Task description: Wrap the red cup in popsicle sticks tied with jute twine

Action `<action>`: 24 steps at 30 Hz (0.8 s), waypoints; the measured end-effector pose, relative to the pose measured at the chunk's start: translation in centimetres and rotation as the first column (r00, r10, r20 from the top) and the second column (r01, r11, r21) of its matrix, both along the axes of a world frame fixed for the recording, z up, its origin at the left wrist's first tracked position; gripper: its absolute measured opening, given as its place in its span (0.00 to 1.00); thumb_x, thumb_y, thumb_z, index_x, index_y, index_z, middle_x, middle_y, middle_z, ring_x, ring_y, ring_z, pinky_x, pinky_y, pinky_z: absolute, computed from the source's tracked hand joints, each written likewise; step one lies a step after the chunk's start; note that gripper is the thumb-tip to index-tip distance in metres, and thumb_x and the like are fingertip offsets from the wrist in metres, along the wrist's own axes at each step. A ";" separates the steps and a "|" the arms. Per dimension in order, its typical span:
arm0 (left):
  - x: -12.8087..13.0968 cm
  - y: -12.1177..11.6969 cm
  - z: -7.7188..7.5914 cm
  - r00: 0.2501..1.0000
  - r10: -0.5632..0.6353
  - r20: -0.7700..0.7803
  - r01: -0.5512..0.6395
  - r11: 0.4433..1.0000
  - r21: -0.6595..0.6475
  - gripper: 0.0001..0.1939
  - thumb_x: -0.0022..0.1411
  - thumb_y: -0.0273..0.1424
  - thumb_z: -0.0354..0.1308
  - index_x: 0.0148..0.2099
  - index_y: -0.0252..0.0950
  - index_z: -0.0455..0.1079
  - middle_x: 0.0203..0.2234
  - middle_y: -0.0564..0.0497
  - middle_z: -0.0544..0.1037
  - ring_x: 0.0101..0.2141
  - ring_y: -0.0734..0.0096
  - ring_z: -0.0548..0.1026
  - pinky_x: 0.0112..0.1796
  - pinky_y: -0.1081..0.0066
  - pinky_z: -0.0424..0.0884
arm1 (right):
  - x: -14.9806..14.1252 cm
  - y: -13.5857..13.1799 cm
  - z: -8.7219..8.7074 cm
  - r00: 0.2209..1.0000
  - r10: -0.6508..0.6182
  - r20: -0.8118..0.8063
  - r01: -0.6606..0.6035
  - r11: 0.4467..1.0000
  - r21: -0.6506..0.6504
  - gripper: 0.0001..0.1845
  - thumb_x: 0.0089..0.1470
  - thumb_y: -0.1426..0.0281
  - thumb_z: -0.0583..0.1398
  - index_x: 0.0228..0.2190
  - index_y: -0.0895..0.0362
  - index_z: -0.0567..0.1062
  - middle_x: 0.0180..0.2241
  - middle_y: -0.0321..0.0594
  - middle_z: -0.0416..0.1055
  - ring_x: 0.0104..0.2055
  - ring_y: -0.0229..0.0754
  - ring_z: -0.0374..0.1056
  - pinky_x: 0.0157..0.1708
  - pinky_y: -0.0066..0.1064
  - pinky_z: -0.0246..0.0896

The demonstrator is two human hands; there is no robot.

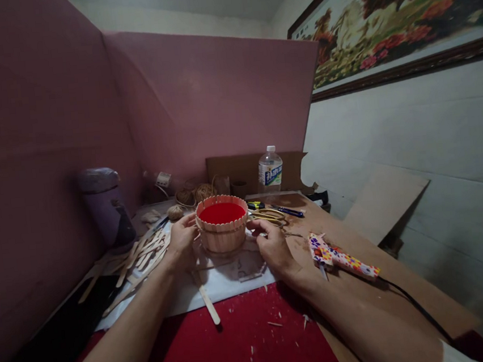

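A round basket point(223, 237) of upright wooden craft sticks with scalloped tops, red inside, stands on a white sheet in front of me. A thin cord-like band seems to run round its side. My left hand point(183, 240) is closed against the basket's left wall, its fingertips partly hidden behind it. On the other side, my right hand point(273, 246) has its fingers bent, with the fingertips at the basket's right wall; whether they also pinch a cord is too small to tell. One loose craft stick point(209, 304) lies below the basket, pointing toward me.
A flower-patterned glue gun point(338, 259) lies right of my right hand, its cable trailing forward. Gold-handled scissors point(270, 217) and a blue pen-like tool point(287, 210) lie behind. Craft sticks point(145, 250) are heaped left. Twine balls point(205, 192), a bottle point(270, 172) and a purple canister point(107, 208) stand farther back.
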State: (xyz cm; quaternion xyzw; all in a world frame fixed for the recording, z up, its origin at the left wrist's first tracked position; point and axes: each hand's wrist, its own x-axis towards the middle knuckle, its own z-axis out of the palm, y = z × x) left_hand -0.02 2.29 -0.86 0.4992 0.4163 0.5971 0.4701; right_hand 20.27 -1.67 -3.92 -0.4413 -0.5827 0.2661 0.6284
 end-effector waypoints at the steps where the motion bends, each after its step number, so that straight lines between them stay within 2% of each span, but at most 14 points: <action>1: -0.2 0.2 -0.2 1.000 0.007 -0.007 -0.007 1.000 -0.013 0.13 0.34 0.24 0.58 0.29 0.35 0.72 0.22 0.52 0.77 0.28 0.64 0.74 0.29 0.69 0.66 | 0.0 0.0 -0.1 1.000 -0.008 -0.007 0.008 1.000 -0.003 0.22 0.34 0.77 0.52 0.32 0.53 0.77 0.36 0.39 0.75 0.41 0.47 0.68 0.48 0.41 0.63; 3: -0.6 0.4 -0.5 0.999 -0.007 -0.033 0.006 0.999 -0.039 0.12 0.33 0.22 0.55 0.26 0.35 0.71 0.21 0.51 0.77 0.27 0.64 0.74 0.28 0.70 0.65 | -0.1 0.1 -0.4 1.000 -0.011 -0.025 0.011 1.000 -0.014 0.25 0.32 0.78 0.52 0.35 0.53 0.77 0.39 0.40 0.75 0.44 0.48 0.67 0.52 0.43 0.60; 5: -0.8 0.3 -0.5 0.996 -0.060 -0.065 0.056 0.997 -0.059 0.16 0.32 0.20 0.53 0.28 0.35 0.73 0.24 0.50 0.78 0.29 0.62 0.75 0.28 0.70 0.66 | -0.3 0.2 -0.4 0.999 0.015 -0.038 -0.016 1.000 -0.027 0.30 0.31 0.79 0.52 0.39 0.52 0.77 0.43 0.40 0.75 0.48 0.49 0.66 0.56 0.45 0.57; 8: -1.2 -0.4 0.1 0.967 -0.229 -0.113 0.220 0.971 -0.090 0.29 0.30 0.16 0.53 0.39 0.36 0.75 0.35 0.48 0.81 0.38 0.58 0.77 0.33 0.67 0.70 | -0.7 0.0 0.0 0.991 0.125 -0.042 -0.127 0.991 -0.034 0.33 0.29 0.79 0.52 0.41 0.52 0.77 0.45 0.39 0.75 0.53 0.49 0.65 0.59 0.45 0.54; 10: -1.3 -0.9 0.5 0.924 -0.358 -0.137 0.345 0.932 -0.106 0.37 0.31 0.15 0.55 0.48 0.39 0.73 0.43 0.47 0.80 0.44 0.56 0.75 0.40 0.64 0.71 | -0.9 -0.1 0.3 0.979 0.201 -0.043 -0.203 0.979 -0.038 0.34 0.29 0.79 0.52 0.42 0.52 0.77 0.45 0.38 0.76 0.54 0.48 0.65 0.60 0.44 0.53; 12: -1.4 -1.2 0.7 0.897 -0.414 -0.155 0.402 0.910 -0.101 0.40 0.33 0.14 0.59 0.54 0.40 0.70 0.47 0.47 0.78 0.48 0.55 0.73 0.45 0.62 0.70 | -0.8 -0.2 0.5 0.972 0.230 -0.043 -0.232 0.972 -0.039 0.35 0.30 0.79 0.52 0.43 0.52 0.77 0.46 0.38 0.75 0.54 0.48 0.65 0.60 0.45 0.53; 15: -1.4 -1.3 0.7 0.885 -0.442 -0.146 0.436 0.897 -0.072 0.39 0.36 0.17 0.64 0.55 0.38 0.68 0.47 0.44 0.78 0.49 0.52 0.73 0.47 0.59 0.69 | -0.5 -0.2 0.5 0.974 0.224 -0.037 -0.225 0.974 -0.020 0.36 0.31 0.78 0.52 0.45 0.52 0.77 0.48 0.39 0.74 0.54 0.49 0.65 0.57 0.45 0.58; 20: -1.2 -1.5 1.1 0.860 -0.509 -0.019 0.508 0.860 -0.051 0.33 0.45 0.30 0.69 0.55 0.33 0.67 0.44 0.39 0.78 0.47 0.51 0.75 0.47 0.57 0.70 | -0.1 0.0 0.4 0.978 0.203 -0.045 -0.203 0.979 0.002 0.34 0.37 0.77 0.54 0.49 0.54 0.75 0.51 0.42 0.72 0.51 0.49 0.67 0.52 0.43 0.63; 24: -1.0 -1.7 1.2 0.860 -0.509 0.034 0.510 0.859 -0.053 0.33 0.45 0.33 0.70 0.54 0.32 0.68 0.43 0.39 0.78 0.47 0.51 0.76 0.45 0.60 0.72 | -0.1 -0.1 0.3 0.978 0.198 -0.057 -0.199 0.980 0.003 0.33 0.39 0.76 0.56 0.50 0.55 0.75 0.51 0.44 0.72 0.49 0.48 0.68 0.49 0.41 0.65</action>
